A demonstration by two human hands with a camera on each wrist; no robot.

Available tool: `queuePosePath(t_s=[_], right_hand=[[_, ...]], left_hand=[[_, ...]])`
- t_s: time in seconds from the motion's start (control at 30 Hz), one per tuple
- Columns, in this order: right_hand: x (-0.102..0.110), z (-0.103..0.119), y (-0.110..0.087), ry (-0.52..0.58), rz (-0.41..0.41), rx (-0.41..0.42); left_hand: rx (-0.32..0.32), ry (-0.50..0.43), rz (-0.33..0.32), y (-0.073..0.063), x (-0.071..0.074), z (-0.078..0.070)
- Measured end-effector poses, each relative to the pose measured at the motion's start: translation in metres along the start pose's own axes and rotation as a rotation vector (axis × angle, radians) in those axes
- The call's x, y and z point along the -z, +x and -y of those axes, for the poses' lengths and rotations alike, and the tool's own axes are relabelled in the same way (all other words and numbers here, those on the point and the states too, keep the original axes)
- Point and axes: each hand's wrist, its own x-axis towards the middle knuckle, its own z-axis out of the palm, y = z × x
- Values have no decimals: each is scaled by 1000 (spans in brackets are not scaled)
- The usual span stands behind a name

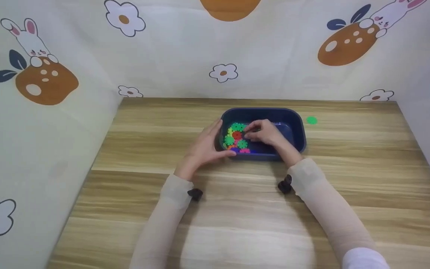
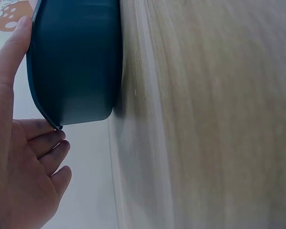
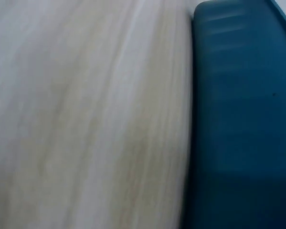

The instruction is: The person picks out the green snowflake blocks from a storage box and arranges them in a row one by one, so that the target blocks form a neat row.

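A dark blue plastic tub (image 1: 289,112) stands on the table. Toothed plastic discs (image 1: 237,135) in green, red, yellow, orange, pink and purple lie in its left end. My left hand (image 1: 203,147) holds that end, thumb on the front rim and fingers at the far corner. The left wrist view has the thumb along the rim and the other fingers at the tub's corner. Inside the tub, my right hand (image 1: 265,132) has loosely bent fingers, their tips beside the discs; no disc shows between them. That hand is outside the right wrist view, which shows the tub's outer wall (image 3: 243,124).
One green disc (image 1: 311,120) lies on the wood-grain table (image 1: 357,157) to the right of the tub. A cloth printed with rabbits and flowers (image 1: 177,48) rises behind and at the sides. Each forearm wears a sleeve with a small black device (image 1: 285,185) at the wrist.
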Motion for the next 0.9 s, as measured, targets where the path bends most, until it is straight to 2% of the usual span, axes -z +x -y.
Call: queuePosePath(t_s=[0.23, 0.43, 0.7, 0.9], right_hand=[[-2, -2, 1, -200, 15, 52], [-5, -4, 1, -245, 24, 92], [-11, -5, 2, -384, 19, 132], [-11, -3, 2, -423, 10, 149]], left_hand=[[-5, 4, -2, 0, 0, 0], [-28, 6, 6, 0, 0, 2], [-10, -4, 14, 0, 0, 1], [-1, -4, 19, 0, 2, -1]])
